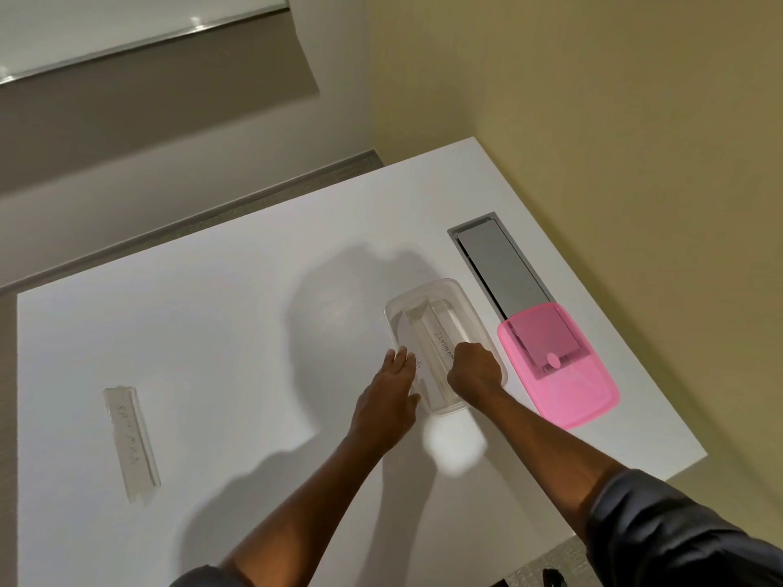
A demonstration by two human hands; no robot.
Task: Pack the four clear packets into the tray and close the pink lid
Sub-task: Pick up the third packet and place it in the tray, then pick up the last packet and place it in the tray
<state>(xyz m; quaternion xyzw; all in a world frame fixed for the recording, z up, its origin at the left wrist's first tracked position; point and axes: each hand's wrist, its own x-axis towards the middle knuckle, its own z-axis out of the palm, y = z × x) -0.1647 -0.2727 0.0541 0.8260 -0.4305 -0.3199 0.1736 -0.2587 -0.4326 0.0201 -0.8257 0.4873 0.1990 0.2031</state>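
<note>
A clear plastic tray stands on the white table, right of centre. Clear packets with handwritten labels stand on edge inside it. My left hand lies flat against the tray's near left side, fingers together on a packet there. My right hand is curled into a fist over the tray's near end, pressing on the packets. The pink lid lies flat to the right of the tray. One more clear packet lies alone far to the left.
A metal cable hatch is set into the table behind the lid, which overlaps its near end. The table's right edge runs close behind the lid. A beige wall rises at right. A dark object peeks in at the bottom edge.
</note>
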